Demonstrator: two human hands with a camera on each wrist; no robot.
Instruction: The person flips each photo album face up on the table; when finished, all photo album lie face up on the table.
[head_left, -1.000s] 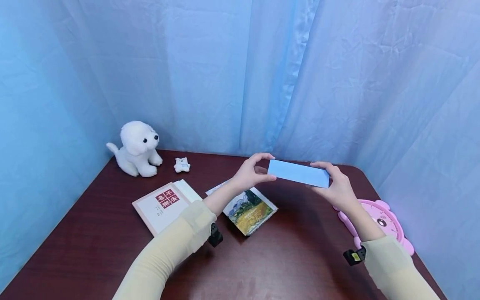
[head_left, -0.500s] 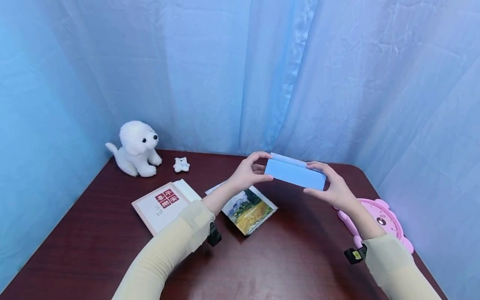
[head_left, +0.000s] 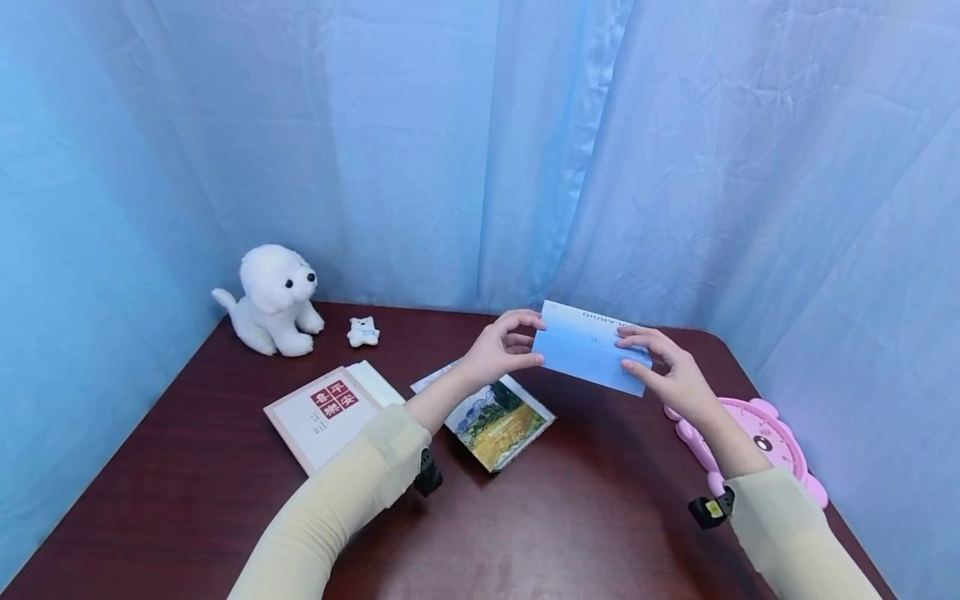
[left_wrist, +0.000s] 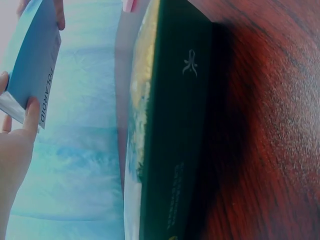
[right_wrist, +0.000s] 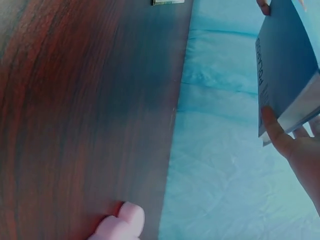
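A thick light-blue book (head_left: 581, 362) with POLAROID printed on it hangs tilted above the far part of the table. My left hand (head_left: 497, 347) grips its left end, thumb below and fingers above. At the right end my right hand (head_left: 677, 373) holds it, thumb on the lower blue face and fingers over the upper one. In the left wrist view the lettered side of the book (left_wrist: 37, 65) shows. From the right wrist, the white end of the book (right_wrist: 302, 102) appears beside the right hand (right_wrist: 302, 152).
Below the left forearm lie a book with a painted landscape cover (head_left: 498, 421) and a pale book with red characters (head_left: 315, 417). A white plush dog (head_left: 273, 300) and small bear figure (head_left: 363, 331) stand at the back left. A pink clock-like toy (head_left: 780, 442) lies right.
The book has tilted between my hands, so its lettered upper face now shows above the blue one. My right thumb has moved up onto the blue face. The left hand barely shifts.
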